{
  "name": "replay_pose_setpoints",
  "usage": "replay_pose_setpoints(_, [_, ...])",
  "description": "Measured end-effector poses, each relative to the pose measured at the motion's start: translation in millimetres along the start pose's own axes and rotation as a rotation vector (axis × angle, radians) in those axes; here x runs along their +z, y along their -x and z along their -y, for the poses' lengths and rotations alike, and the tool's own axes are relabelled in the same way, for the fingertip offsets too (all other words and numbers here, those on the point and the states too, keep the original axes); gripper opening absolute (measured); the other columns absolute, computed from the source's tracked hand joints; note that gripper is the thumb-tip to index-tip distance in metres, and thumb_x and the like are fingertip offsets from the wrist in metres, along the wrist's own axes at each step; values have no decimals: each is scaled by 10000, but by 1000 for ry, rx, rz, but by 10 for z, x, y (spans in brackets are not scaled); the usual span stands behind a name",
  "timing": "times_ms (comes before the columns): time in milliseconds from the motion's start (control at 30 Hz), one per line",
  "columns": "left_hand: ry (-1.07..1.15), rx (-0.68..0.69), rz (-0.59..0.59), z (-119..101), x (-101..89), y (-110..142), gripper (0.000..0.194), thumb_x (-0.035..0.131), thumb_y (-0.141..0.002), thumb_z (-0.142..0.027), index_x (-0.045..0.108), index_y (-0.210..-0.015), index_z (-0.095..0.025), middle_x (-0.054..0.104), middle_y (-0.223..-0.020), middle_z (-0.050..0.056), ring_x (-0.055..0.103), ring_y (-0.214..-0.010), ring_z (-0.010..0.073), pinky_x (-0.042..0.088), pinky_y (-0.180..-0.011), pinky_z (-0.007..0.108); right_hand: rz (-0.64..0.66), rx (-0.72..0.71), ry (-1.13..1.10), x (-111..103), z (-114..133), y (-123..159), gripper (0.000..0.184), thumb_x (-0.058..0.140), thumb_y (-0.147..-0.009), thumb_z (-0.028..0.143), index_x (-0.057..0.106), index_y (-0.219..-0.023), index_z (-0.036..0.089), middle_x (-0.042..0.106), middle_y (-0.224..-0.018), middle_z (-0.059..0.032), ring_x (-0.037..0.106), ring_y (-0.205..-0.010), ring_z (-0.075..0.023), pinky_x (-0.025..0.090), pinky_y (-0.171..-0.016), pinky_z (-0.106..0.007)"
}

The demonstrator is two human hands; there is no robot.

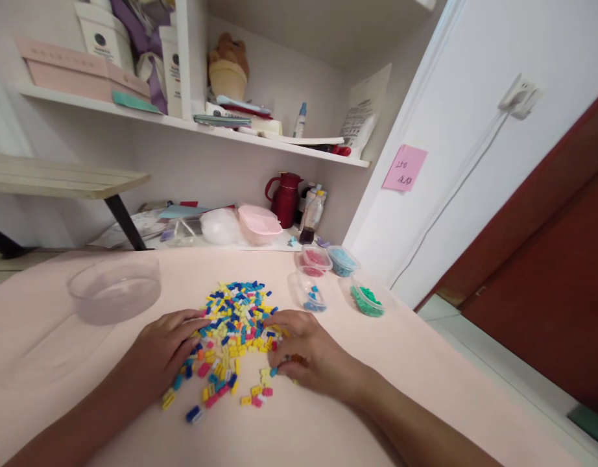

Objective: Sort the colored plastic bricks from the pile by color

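A loose pile of small, colourful plastic building bricks (238,318) is spread on the pale pink tabletop. My left hand (170,337) rests at the pile's left edge, fingers stretched out and touching bricks, holding nothing. On the right side, my right hand (311,350) curves over the pile's edge with fingers and thumb apart. A teal brick (274,371) touches its thumb tip, and some orange-brown bricks (295,358) show in the gap under the fingers. Nearest me lie stray bricks, among them a dark blue one (193,414).
Small clear tubs stand at the back right: red bricks (314,261), light blue bricks (342,261), green bricks (368,301), and a few blue bricks (313,298). A large clear bowl (114,292) sits at left. Behind are a red jug (286,200) and a shelf (279,144).
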State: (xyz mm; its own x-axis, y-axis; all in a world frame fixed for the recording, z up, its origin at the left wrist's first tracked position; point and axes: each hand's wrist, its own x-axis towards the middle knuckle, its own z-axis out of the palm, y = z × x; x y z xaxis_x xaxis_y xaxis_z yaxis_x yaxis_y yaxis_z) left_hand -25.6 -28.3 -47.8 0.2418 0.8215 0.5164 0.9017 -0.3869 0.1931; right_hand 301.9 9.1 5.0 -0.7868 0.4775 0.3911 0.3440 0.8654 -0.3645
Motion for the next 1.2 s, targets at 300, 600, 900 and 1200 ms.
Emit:
replay_pose_setpoints(300, [45,-11,-102,68,108,1,359,424,-907,-521,674,-1148,-432,704,-1195,-26,664,-1061,233,538,-897,355,-424,226,-21,-422,-130,40,101,620,-878,235,714,-906,263,589,-1288,-67,518,-1224,-254,399,-1030,-455])
replay_pose_setpoints(600, [69,-31,-95,38,89,-15,364,431,-897,-519,679,-1143,-416,699,-1208,-12,655,-1073,246,532,-906,386,-742,435,90,-528,-558,141,374,598,-887,359,590,-1249,264,603,-1214,-92,557,-1126,-262,434,-972,-487])
replay_pose_setpoints(900, [109,-129,107,-339,-176,-83,349,430,-913,-256,691,-1145,-269,686,-1209,67,607,-1130,242,467,-961,448,-421,142,13,-299,-123,50,185,522,-948,276,686,-1033,278,689,-1016,-62,591,-1042,-257,460,-919,-450])
replay_pose_setpoints(1200, [196,-201,110,-427,-282,-58,363,356,-967,-325,662,-1156,-270,681,-1200,38,579,-1135,208,429,-979,425,66,-103,32,96,581,-278,289,514,-925,212,644,-1169,295,615,-1230,-71,523,-1173,-260,428,-984,-447])
